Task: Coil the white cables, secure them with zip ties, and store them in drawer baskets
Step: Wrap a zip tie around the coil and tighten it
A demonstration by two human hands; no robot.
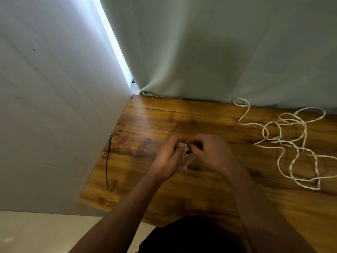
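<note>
Left hand (169, 156) and right hand (209, 152) pinch clear packet (185, 165), lengthwise toward person.

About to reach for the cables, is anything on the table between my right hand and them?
Nothing visible. Bare table lies between the right hand and the cables. That hand and the left hand both pinch a small clear bag, though, so it likely needs setting down first.

On the table (182, 198), left hand (168, 157) and right hand (209, 152) meet at centre around a bag (186, 164), zip ties (109, 154) near left edge, cables (291, 143) sprawled right, curtain (218, 52) behind.
</note>
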